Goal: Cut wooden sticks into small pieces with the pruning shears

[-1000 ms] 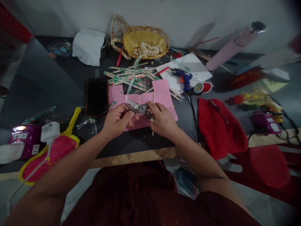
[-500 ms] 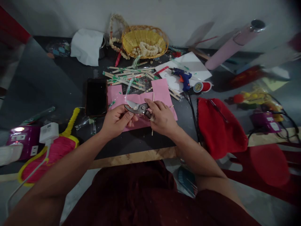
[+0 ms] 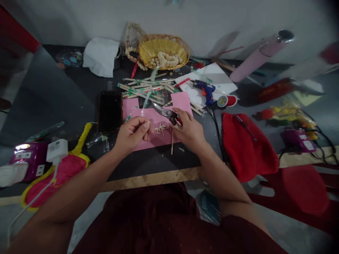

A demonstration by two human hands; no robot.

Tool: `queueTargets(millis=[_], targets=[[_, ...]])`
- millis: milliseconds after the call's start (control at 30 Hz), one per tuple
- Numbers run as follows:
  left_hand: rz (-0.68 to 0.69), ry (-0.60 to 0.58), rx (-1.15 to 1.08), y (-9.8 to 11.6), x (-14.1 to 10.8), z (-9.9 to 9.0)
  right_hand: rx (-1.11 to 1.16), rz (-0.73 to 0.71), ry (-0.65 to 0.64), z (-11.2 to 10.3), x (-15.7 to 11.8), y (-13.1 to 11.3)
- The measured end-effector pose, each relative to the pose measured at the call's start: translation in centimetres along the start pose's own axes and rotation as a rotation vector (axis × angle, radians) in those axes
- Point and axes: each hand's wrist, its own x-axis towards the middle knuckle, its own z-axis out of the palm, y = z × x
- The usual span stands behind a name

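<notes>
My right hand point(image 3: 190, 128) is closed round the dark handles of a pair of pruning shears point(image 3: 166, 113), whose curved metal blades point up and left over a pink sheet point(image 3: 156, 141). Thumb and fingers of my left hand point(image 3: 134, 132) are pinched together left of the blades, apart from them; a tiny pale bit seems to show at the fingertips, too small to name. Between the hands, short pieces of cut wooden stick point(image 3: 161, 129) lie in a small pile on the pink sheet. A longer stick point(image 3: 172, 143) sticks out below my right hand.
Wrapped chopsticks point(image 3: 143, 88) lie behind the pink sheet, with a yellow wicker basket point(image 3: 148, 49) further back. A phone point(image 3: 109, 111) is to the left. A blue glue gun point(image 3: 206, 91), a red thread spool point(image 3: 232, 101) and a red cloth point(image 3: 246, 151) are to the right.
The shears have moved right and up, away from my left hand, with their blades now parted from its fingers. The pile of short pieces has come into plain sight.
</notes>
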Motion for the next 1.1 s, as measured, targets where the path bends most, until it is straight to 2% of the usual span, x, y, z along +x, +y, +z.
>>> queueTargets(millis=[167,367,533,633,733,800,967,1100], targets=[[-0.051,-0.017,-0.055,-0.4,0.1,-0.1,0.016,0.171,0.028,0.2,1.4,3.5],[-0.146,0.025,-0.116,-0.8,0.5,-0.2,-0.108,0.221,0.096,0.4,1.8,5.9],[-0.173,0.024,-0.092,-0.9,0.8,-0.2,-0.209,0.180,0.122,-0.2,1.4,5.0],[-0.191,0.015,-0.062,-0.8,1.0,-0.3,-0.239,0.031,0.205,-1.2,2.5,3.3],[-0.244,-0.002,-0.074,-0.7,1.0,-0.3,-0.165,-0.274,0.104,-1.5,5.9,1.7],[-0.285,-0.033,-0.092,-0.7,1.0,-0.2,-0.160,-0.346,0.020,-0.7,9.2,0.9],[-0.290,-0.049,-0.122,-0.8,0.9,-0.2,-0.268,-0.284,-0.110,2.4,16.9,0.3],[-0.293,-0.030,-0.149,-0.9,0.9,-0.2,-0.286,-0.239,-0.111,3.5,19.9,0.1]])
